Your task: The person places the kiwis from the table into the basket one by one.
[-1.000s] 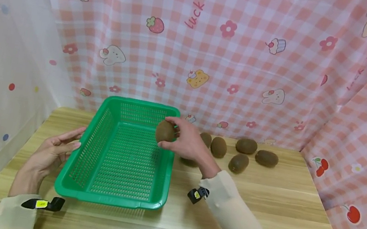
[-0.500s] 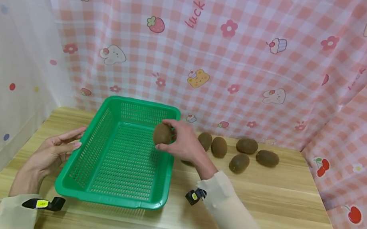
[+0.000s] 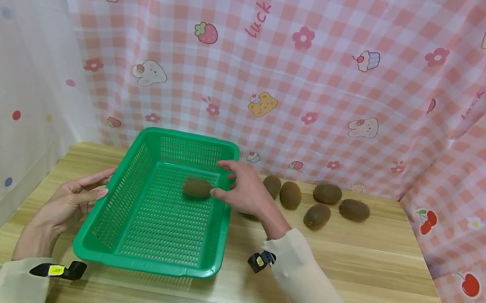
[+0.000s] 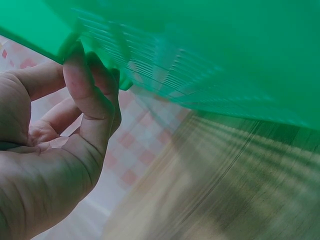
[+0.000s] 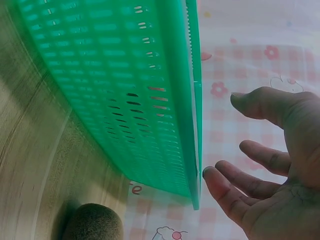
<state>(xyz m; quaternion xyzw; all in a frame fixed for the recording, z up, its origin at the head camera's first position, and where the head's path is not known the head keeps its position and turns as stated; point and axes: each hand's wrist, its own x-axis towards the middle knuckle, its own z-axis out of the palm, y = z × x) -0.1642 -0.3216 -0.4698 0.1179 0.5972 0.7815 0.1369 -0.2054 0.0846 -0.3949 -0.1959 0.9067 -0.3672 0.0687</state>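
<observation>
A green plastic basket with slotted sides sits left of the middle of the table in the head view. My left hand pinches its left rim; in the left wrist view the fingers curl up against the rim. Over the basket's right rim is my right hand, its fingers spread apart. Just left of its thumb, a brown kiwi, slightly blurred, appears inside the basket. In the right wrist view nothing lies between the right thumb and fingers.
Several kiwis lie on the wooden table right of the basket, one partly hidden behind the right wrist. One kiwi shows beside the basket in the right wrist view. A pink checked curtain hangs behind the table.
The right hand has let go of the kiwi and its fingers have spread. The kiwi has moved left and down into the basket. The left hand and basket have stayed put.
</observation>
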